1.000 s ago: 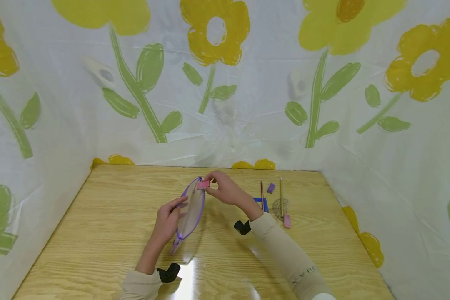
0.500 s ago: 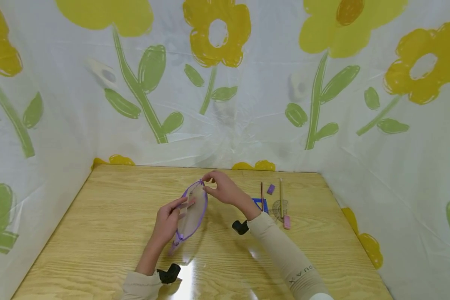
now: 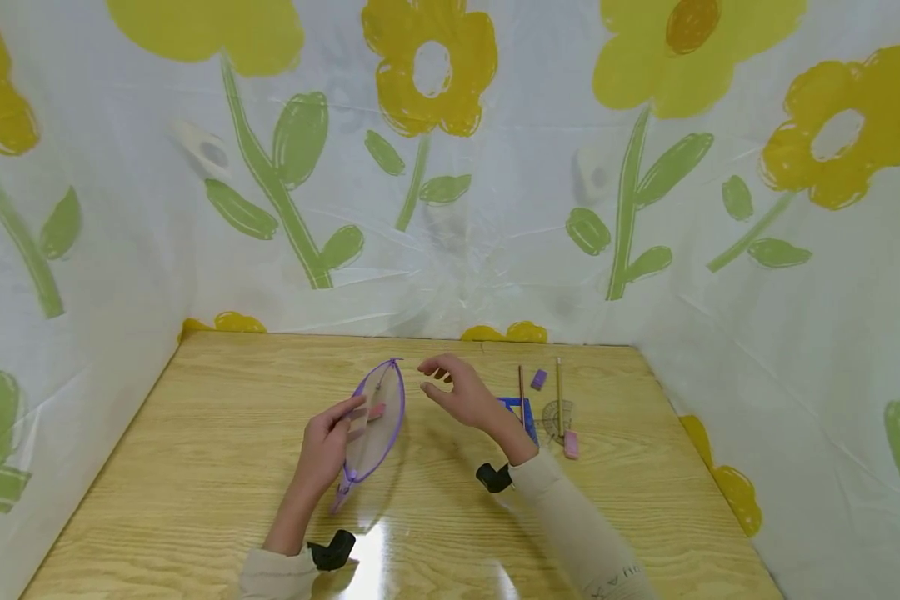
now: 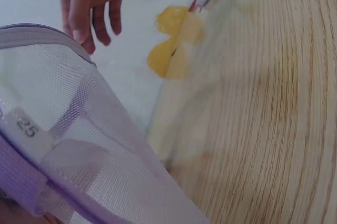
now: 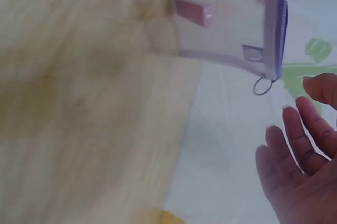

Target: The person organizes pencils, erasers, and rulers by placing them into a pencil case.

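My left hand (image 3: 322,448) grips the side of a mesh zipper pouch (image 3: 384,435) with purple edging, its mouth spread apart above the table. Inside it, a pink eraser (image 5: 191,12) shows through the mesh in the right wrist view, lying low in the pouch. A white label marked 25 (image 4: 27,128) and a purple strap (image 4: 21,174) show on the pouch in the left wrist view. Just right of the pouch's far end, my right hand (image 3: 461,394) is in the air with bent, spread fingers and holds nothing. A small metal ring (image 5: 262,86) hangs from the pouch's corner.
On the table's right lie a reddish pencil (image 3: 522,392) over a blue set square (image 3: 529,421), a purple eraser (image 3: 539,379), a yellowish pencil (image 3: 559,396) across a clear protractor (image 3: 551,421), and another pink eraser (image 3: 572,445). A flowered sheet (image 3: 450,283) walls the back and sides.
My right hand has let go of the pink eraser, which has dropped into the pouch, and has drawn back to the right. The left hand keeps its grip on the pouch.
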{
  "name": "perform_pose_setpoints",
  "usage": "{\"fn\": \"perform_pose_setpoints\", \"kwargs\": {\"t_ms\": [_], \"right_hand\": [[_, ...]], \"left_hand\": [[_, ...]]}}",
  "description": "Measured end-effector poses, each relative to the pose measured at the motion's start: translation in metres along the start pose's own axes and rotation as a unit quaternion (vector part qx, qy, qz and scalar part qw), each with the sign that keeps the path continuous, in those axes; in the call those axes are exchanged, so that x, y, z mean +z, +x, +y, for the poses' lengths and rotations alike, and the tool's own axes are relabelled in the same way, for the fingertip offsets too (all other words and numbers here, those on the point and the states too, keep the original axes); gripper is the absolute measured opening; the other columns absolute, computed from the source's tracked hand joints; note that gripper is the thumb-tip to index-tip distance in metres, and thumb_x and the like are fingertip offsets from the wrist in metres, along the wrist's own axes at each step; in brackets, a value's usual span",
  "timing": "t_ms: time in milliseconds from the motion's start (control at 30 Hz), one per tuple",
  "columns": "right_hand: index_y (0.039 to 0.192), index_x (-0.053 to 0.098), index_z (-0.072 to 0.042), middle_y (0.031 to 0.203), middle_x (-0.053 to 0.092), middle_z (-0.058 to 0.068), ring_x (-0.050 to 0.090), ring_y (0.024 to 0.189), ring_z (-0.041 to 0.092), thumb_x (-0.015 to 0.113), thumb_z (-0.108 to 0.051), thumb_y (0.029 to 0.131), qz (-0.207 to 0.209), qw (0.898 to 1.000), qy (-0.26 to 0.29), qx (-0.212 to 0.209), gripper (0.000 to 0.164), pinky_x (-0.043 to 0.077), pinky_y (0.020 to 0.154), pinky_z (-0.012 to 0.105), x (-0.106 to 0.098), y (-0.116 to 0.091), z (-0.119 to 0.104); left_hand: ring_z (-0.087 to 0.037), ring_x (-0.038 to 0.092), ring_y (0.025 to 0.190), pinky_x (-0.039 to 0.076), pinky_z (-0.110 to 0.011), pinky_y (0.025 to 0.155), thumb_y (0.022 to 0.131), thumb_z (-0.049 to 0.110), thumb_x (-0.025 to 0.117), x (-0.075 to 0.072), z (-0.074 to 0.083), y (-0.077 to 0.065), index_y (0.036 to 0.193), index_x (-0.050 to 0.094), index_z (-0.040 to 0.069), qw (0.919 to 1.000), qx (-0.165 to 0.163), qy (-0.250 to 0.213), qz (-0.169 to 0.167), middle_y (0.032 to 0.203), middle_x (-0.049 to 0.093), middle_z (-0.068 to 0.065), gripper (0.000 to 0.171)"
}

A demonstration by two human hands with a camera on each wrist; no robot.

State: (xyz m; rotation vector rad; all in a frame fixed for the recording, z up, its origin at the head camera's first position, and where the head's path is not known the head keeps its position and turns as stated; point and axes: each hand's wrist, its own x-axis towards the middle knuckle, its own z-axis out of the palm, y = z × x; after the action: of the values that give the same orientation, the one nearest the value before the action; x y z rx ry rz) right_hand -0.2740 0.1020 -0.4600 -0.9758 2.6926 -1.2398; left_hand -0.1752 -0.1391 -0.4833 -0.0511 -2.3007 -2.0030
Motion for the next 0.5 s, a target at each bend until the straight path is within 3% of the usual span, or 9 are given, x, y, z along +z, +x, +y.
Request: {"fn": "perform_pose_setpoints", "kwargs": {"t_ms": [33, 67, 133, 200, 267, 300, 400, 500], "right_hand": [[0.128, 0.062, -0.008, 0.127, 0.061, 0.014, 0.057, 0.11, 0.026, 0.061, -0.017, 0.103, 0.003, 1.0, 0.002, 0.004, 0.027, 0.054, 0.093, 0.043, 0.001, -0.004, 0.002], [0.128, 0.062, -0.009, 0.127, 0.061, 0.015, 0.057, 0.11, 0.024, 0.061, -0.018, 0.103, 0.007, 1.0, 0.005, 0.006, 0.027, 0.054, 0.093, 0.042, 0.002, -0.007, 0.004], [0.129, 0.062, -0.01, 0.128, 0.062, 0.015, 0.058, 0.11, 0.023, 0.061, -0.018, 0.103, 0.011, 1.0, 0.012, 0.01, 0.027, 0.054, 0.093, 0.041, 0.005, -0.014, 0.008], [0.129, 0.061, -0.01, 0.128, 0.061, 0.017, 0.057, 0.11, 0.024, 0.061, -0.018, 0.103, 0.014, 1.0, 0.023, 0.014, 0.027, 0.054, 0.093, 0.042, 0.006, -0.02, 0.01], [0.129, 0.061, -0.01, 0.128, 0.061, 0.019, 0.057, 0.11, 0.025, 0.06, -0.018, 0.103, 0.014, 0.999, 0.034, 0.016, 0.027, 0.054, 0.094, 0.045, 0.006, -0.025, 0.011], [0.129, 0.061, -0.01, 0.128, 0.061, 0.019, 0.057, 0.111, 0.026, 0.06, -0.018, 0.103, 0.012, 0.999, 0.037, 0.02, 0.028, 0.054, 0.094, 0.046, 0.006, -0.028, 0.012], [0.129, 0.061, -0.01, 0.128, 0.062, 0.019, 0.057, 0.111, 0.026, 0.06, -0.019, 0.103, 0.01, 0.999, 0.045, 0.029, 0.027, 0.053, 0.094, 0.046, 0.006, -0.035, 0.014], [0.129, 0.062, -0.011, 0.129, 0.062, 0.018, 0.058, 0.111, 0.024, 0.06, -0.02, 0.104, 0.009, 0.998, 0.046, 0.04, 0.028, 0.054, 0.095, 0.045, 0.007, -0.042, 0.018]], "left_hand": [[-0.023, 0.067, 0.104, 0.06, -0.039, 0.1, 0.103, -0.004, 0.031, 0.0, -0.001, 0.0, 0.139, 0.057, -0.007, 1.0, 0.0, 0.0, 0.001, 0.147, 0.052, -0.024, 0.044], [-0.019, 0.067, 0.102, 0.06, -0.036, 0.098, 0.103, -0.003, 0.031, -0.001, -0.001, 0.0, 0.139, 0.057, -0.007, 1.0, 0.001, 0.002, 0.002, 0.147, 0.052, -0.025, 0.044], [-0.01, 0.061, 0.072, 0.063, -0.025, 0.076, 0.104, -0.002, 0.031, -0.002, -0.002, -0.001, 0.139, 0.058, -0.006, 0.9999, 0.0, 0.012, 0.005, 0.148, 0.052, -0.025, 0.044], [-0.003, 0.045, 0.052, 0.053, -0.017, 0.054, 0.105, 0.0, 0.032, -0.004, -0.002, -0.001, 0.139, 0.059, -0.004, 0.9999, -0.003, 0.015, 0.008, 0.148, 0.051, -0.026, 0.043], [-0.003, 0.034, 0.044, 0.037, -0.014, 0.042, 0.105, 0.001, 0.032, -0.005, -0.002, -0.001, 0.139, 0.059, -0.002, 0.9998, -0.006, 0.014, 0.009, 0.149, 0.05, -0.026, 0.043], [-0.005, 0.029, 0.041, 0.035, -0.014, 0.041, 0.105, 0.001, 0.032, -0.006, -0.002, -0.001, 0.139, 0.059, -0.002, 0.9999, -0.007, 0.011, 0.008, 0.15, 0.049, -0.027, 0.043], [-0.007, 0.031, 0.042, 0.04, -0.016, 0.044, 0.105, 0.001, 0.032, -0.007, -0.002, -0.002, 0.14, 0.058, -0.004, 1.0, -0.007, 0.003, 0.006, 0.15, 0.048, -0.027, 0.044], [-0.012, 0.061, 0.068, 0.057, -0.017, 0.066, 0.105, 0.0, 0.031, -0.007, -0.002, -0.002, 0.139, 0.057, -0.005, 1.0, -0.006, -0.004, 0.004, 0.151, 0.048, -0.026, 0.043]]}}
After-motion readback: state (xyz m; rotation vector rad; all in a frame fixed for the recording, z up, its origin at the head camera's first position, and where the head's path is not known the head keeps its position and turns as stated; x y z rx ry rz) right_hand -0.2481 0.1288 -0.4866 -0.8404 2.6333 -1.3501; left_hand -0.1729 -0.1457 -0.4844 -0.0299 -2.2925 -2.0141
